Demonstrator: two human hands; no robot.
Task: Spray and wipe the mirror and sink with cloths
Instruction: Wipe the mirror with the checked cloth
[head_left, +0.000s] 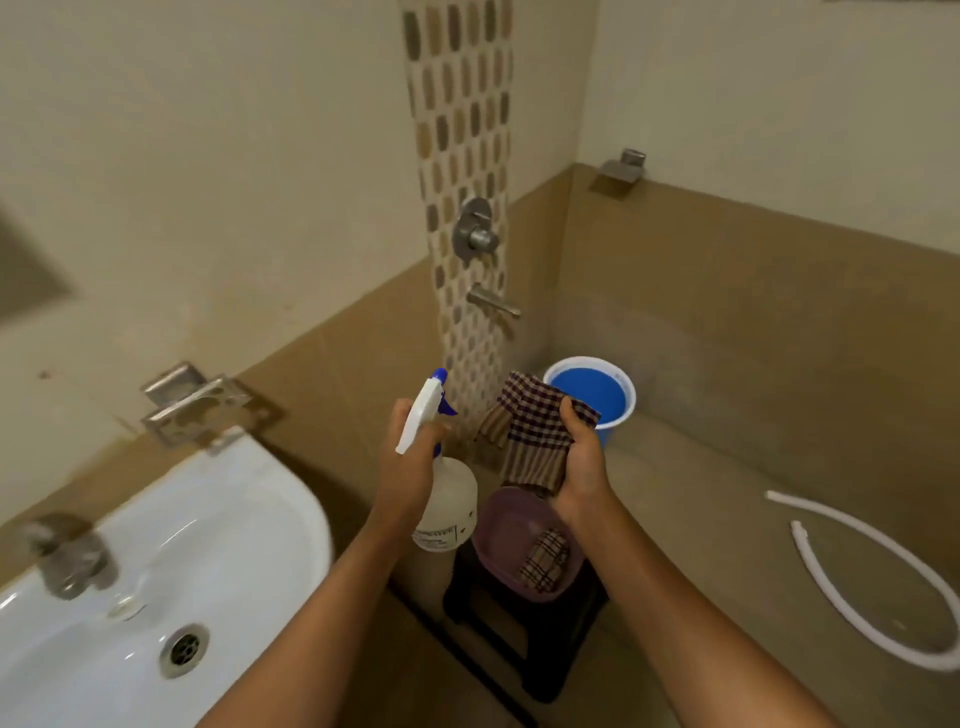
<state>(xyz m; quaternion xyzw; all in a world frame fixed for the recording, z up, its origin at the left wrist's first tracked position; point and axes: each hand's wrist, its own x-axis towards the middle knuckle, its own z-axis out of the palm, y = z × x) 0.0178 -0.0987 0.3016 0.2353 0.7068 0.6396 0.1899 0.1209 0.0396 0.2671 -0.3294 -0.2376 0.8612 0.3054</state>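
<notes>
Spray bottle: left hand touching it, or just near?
Touching. Head view shows the left hand wrapped around the spray bottle neck, fingers under the white trigger head.

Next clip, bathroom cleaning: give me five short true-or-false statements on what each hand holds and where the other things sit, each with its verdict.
1. The left hand holds the spray bottle. True.
2. The right hand is empty. False: it grips a checked cloth.
3. A second checked cloth lies in the purple basin. True.
4. The blue bucket stands inside the sink. False: it stands on the floor by the wall, to the right of the sink.
5. A white hose lies on the floor at right. True.
</notes>
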